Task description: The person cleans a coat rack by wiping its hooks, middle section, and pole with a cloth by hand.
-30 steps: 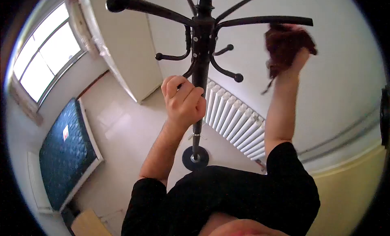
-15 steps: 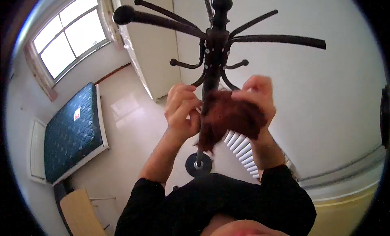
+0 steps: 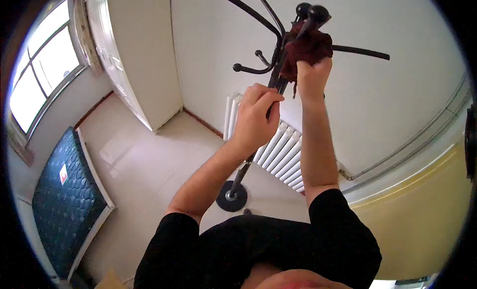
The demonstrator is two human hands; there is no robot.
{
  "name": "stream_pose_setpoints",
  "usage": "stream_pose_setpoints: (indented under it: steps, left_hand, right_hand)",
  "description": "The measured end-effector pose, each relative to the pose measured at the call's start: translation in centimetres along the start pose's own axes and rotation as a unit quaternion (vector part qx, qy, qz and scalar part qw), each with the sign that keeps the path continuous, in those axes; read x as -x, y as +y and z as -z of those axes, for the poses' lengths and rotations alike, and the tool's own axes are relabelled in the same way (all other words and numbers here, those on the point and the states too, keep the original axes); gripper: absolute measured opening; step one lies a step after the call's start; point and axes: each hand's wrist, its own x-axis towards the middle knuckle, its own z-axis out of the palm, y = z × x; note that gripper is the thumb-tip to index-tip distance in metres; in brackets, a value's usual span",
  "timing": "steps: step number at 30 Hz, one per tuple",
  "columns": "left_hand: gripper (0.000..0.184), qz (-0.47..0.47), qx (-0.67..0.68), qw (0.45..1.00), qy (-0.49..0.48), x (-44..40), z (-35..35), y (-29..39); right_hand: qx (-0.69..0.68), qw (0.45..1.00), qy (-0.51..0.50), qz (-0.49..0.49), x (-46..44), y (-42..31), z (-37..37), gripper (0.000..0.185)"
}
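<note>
The left hand's (image 3: pixel 256 115) fingers curl round the coat rack (image 3: pixel 240 176); the right hand's (image 3: pixel 314 75) clutch a dark red cloth (image 3: pixel 310 44) near its top end, against a hook (image 3: pixel 318 14). The cloth looks light and soft, best bunched; the rack seems stiff, best steadied midway.

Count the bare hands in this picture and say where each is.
2. The left hand grips the coat stand pole; the right hand, higher up, holds the dark red cloth. Some fingers are hidden, but neither hand is.
</note>
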Motion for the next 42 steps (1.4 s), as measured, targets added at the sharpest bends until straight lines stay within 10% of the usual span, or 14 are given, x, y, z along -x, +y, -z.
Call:
stream_pose_setpoints:
  steps: [8,27,37,39,42]
  left_hand:
    - [0.017,-0.029,0.021,0.999,0.013,-0.1,-0.2,-0.1]
    - [0.017,-0.044,0.059,0.997,-0.015,-0.2,1.3,-0.7]
    - [0.019,-0.027,0.089,0.996,-0.007,-0.1,0.8,-1.3]
    - [0.019,-0.014,0.101,0.995,0.005,-0.1,0.4,-1.6]
    - [0.017,-0.022,0.137,0.99,-0.013,0.0,0.5,-2.0]
  right_hand:
    - [0.141,0.99,-0.001,-0.002,-2.6,1.7,-0.2,0.012]
    - [0.225,0.957,0.031,0.183,-3.3,-8.7,-4.2,0.029]
    - [0.101,0.983,-0.098,0.12,-4.5,-10.3,-4.2,0.042]
    - [-0.094,0.989,-0.078,0.087,-3.4,-7.6,-3.9,0.037]
    - [0.182,0.968,-0.074,0.155,-2.9,-2.8,-1.7,0.029]
